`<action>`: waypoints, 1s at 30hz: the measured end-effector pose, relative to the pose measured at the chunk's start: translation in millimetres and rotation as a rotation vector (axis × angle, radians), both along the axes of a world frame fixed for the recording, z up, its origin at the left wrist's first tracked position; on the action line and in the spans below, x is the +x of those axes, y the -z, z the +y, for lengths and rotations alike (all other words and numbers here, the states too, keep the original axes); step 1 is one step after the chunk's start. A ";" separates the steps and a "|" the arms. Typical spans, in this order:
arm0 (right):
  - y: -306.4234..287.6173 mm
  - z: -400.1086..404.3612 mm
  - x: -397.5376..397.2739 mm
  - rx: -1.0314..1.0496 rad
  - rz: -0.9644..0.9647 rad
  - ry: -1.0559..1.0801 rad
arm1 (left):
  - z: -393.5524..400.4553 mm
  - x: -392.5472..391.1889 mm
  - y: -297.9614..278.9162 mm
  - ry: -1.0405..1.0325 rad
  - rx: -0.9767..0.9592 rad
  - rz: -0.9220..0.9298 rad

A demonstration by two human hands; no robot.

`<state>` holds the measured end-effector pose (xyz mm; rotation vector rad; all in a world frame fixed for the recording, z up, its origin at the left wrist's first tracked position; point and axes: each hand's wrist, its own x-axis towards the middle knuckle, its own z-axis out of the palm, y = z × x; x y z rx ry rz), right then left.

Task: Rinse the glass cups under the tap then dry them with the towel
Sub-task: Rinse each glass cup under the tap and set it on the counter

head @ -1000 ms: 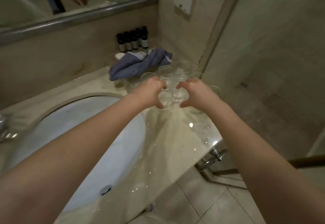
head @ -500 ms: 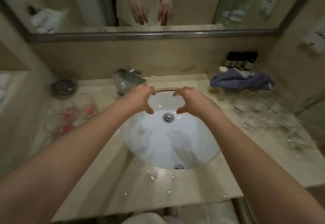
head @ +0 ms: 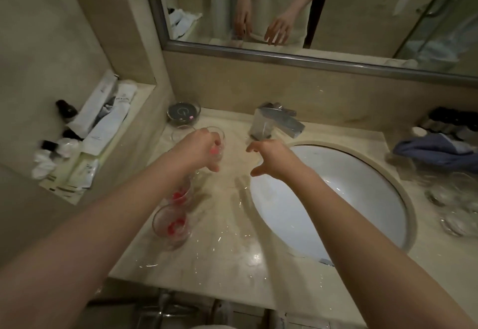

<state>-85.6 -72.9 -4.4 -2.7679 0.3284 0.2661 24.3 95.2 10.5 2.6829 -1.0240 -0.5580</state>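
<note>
Head cam: your left hand (head: 200, 151) gripped a glass cup (head: 216, 142) left of the sink (head: 403, 199), right hand (head: 271, 159) hung wide open, holding nothing

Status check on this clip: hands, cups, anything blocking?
Left hand grips a glass cup left of the sink. Right hand open, empty, near the tap. Towel lies far right. Nothing blocking.

Four glass cups are counted left of the basin: one far (head: 181, 132), one under the left hand (head: 218, 145), two near (head: 181, 194) (head: 172, 225). Clear glasses at far right (head: 455, 199) are too blurred to count. One tap (head: 276, 123), one towel (head: 434, 150), one dish (head: 184, 114).
</note>
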 end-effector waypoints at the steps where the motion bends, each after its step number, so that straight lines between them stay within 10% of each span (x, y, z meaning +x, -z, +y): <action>1: 2.0 4.7 4.8 -0.001 0.005 -0.009 | 3.6 3.6 1.3 -0.006 -0.005 0.001; 30: 51.8 28.3 103.7 -0.041 0.019 -0.017 | -13.1 77.8 44.3 0.031 0.037 -0.069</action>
